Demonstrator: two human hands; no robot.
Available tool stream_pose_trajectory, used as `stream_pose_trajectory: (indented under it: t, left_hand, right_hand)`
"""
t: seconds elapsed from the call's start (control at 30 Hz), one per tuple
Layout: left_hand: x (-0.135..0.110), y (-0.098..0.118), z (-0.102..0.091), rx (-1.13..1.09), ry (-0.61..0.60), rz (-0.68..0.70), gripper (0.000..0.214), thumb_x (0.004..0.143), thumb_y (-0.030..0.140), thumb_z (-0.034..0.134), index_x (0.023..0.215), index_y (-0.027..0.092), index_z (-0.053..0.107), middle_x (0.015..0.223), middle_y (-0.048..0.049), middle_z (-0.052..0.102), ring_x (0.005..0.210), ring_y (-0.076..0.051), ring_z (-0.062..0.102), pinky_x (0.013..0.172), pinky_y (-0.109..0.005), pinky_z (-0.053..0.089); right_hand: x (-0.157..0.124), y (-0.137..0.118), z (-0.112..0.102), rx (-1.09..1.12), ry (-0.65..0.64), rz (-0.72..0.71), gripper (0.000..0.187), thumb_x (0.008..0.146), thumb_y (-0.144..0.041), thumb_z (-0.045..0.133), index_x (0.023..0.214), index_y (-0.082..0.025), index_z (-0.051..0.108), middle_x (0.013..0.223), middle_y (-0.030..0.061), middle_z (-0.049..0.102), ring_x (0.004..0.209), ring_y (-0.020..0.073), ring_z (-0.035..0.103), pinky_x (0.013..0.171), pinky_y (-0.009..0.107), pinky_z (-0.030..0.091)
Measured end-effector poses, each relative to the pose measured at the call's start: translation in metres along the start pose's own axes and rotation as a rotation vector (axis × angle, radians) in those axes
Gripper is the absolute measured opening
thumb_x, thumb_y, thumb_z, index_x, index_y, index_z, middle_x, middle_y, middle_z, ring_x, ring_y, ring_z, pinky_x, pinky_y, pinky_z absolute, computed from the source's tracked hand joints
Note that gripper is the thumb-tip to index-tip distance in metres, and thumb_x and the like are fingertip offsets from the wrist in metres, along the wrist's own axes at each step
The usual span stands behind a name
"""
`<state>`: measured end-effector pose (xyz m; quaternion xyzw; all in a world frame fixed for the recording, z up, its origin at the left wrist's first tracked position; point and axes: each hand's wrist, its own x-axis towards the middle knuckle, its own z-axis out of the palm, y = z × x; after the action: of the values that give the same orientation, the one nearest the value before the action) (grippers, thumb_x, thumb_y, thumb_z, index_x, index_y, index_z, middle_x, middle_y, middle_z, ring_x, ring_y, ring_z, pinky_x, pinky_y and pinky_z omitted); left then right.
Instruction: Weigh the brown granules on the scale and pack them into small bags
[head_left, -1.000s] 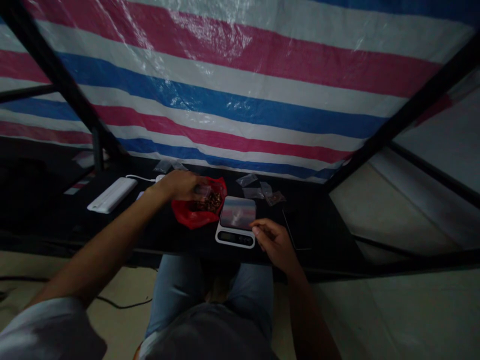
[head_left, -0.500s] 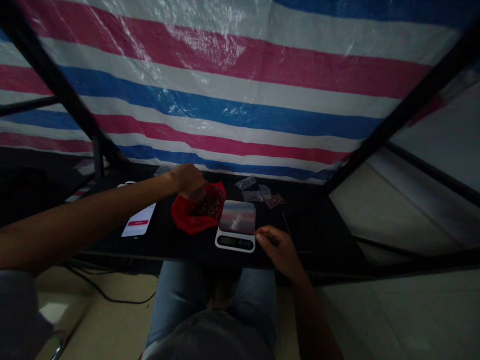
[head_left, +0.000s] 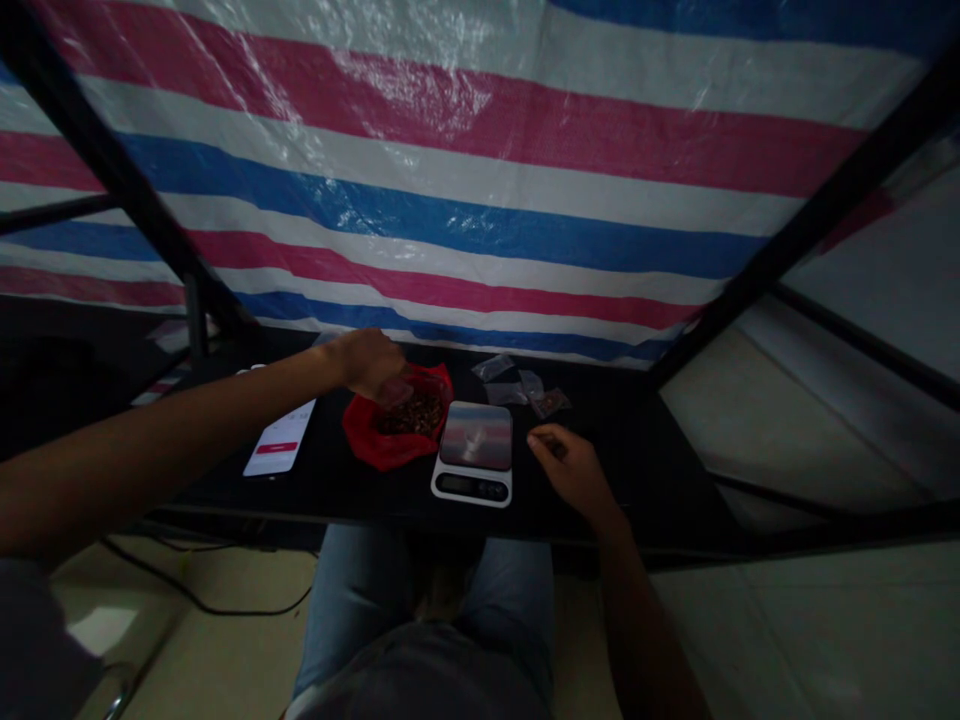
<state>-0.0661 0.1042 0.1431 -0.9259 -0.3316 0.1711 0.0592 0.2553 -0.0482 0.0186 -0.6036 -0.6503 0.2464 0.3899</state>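
Observation:
Over the opening of a red bag [head_left: 367, 437] hangs my left hand [head_left: 371, 366], its fingers closed. At its fingertips shows a small see-through plastic piece [head_left: 395, 391], too blurred to tell its kind. Inside the bag lie many small brownish metallic pieces [head_left: 420, 412]. A white kitchen scale [head_left: 474, 438] with a shiny plate stands right of the bag, and nothing lies on the plate. My right hand [head_left: 570, 465] is just right of the scale, apart from it. Its thumb and fingers are pinched together; whatever they hold, if anything, is hidden.
Several small clear plastic bags [head_left: 506, 392] lie behind the scale, one with brownish contents [head_left: 551, 402]. A phone [head_left: 279, 445] with a lit screen rests at the left, partly under my left forearm. Black frame bars rise at both sides, before a striped tarp [head_left: 480, 240].
My right hand has moved off the scale's right edge, up and to the right. My left hand has shifted slightly over the red bag.

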Motion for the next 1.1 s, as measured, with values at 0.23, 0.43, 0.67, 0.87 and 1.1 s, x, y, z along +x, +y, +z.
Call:
stream_pose_trajectory:
  t: [0.23, 0.43, 0.67, 0.87, 1.1]
  left_hand:
    - [0.02, -0.001, 0.001, -0.432, 0.133, 0.101, 0.039, 0.08, 0.047, 0.075, 0.106, 0.018, 0.076, 0.096, -0.004, 0.077, 0.079, -0.018, 0.064, 0.067, -0.023, 0.036]
    - [0.063, 0.0, 0.016, -0.57, 0.189, 0.175, 0.039, 0.075, 0.052, 0.075, 0.103, 0.024, 0.077, 0.097, -0.0042, 0.079, 0.085, -0.022, 0.07, 0.073, -0.026, 0.043]
    - [0.128, 0.042, 0.019, -0.847, 0.313, -0.058, 0.046, 0.069, 0.05, 0.079, 0.099, 0.016, 0.075, 0.103, -0.0109, 0.076, 0.099, -0.03, 0.068, 0.085, -0.033, 0.048]
    - [0.14, 0.095, 0.028, -1.145, 0.43, -0.083, 0.044, 0.089, 0.045, 0.062, 0.116, 0.011, 0.07, 0.124, -0.0183, 0.07, 0.119, -0.032, 0.063, 0.099, -0.041, 0.05]
    - [0.119, 0.136, 0.033, -1.595, 0.198, 0.018, 0.037, 0.087, 0.048, 0.068, 0.096, 0.013, 0.073, 0.091, -0.0123, 0.079, 0.08, -0.022, 0.076, 0.064, -0.029, 0.057]
  right_hand:
    - [0.083, 0.055, -0.036, -0.549, -0.099, -0.052, 0.042, 0.082, -0.008, 0.059, 0.124, -0.013, 0.066, 0.13, 0.0169, 0.067, 0.123, 0.0296, 0.06, 0.109, 0.043, 0.044]
    - [0.12, 0.066, -0.047, -0.612, -0.228, -0.005, 0.05, 0.075, -0.011, 0.071, 0.125, -0.013, 0.068, 0.131, 0.0192, 0.068, 0.123, 0.0339, 0.063, 0.107, 0.043, 0.046]
    - [0.119, 0.058, -0.05, -0.57, -0.382, -0.023, 0.025, 0.072, -0.013, 0.076, 0.096, -0.02, 0.076, 0.096, 0.0056, 0.078, 0.09, 0.0234, 0.073, 0.079, 0.029, 0.053]
    - [0.091, 0.039, -0.069, -0.504, -0.237, -0.059, 0.019, 0.078, -0.019, 0.075, 0.097, -0.017, 0.073, 0.096, 0.0072, 0.074, 0.087, 0.0216, 0.069, 0.076, 0.03, 0.051]
    - [0.052, -0.001, -0.05, -0.269, -0.104, -0.266, 0.03, 0.08, -0.026, 0.079, 0.107, -0.02, 0.069, 0.107, 0.0075, 0.068, 0.103, 0.0227, 0.064, 0.093, 0.037, 0.05]
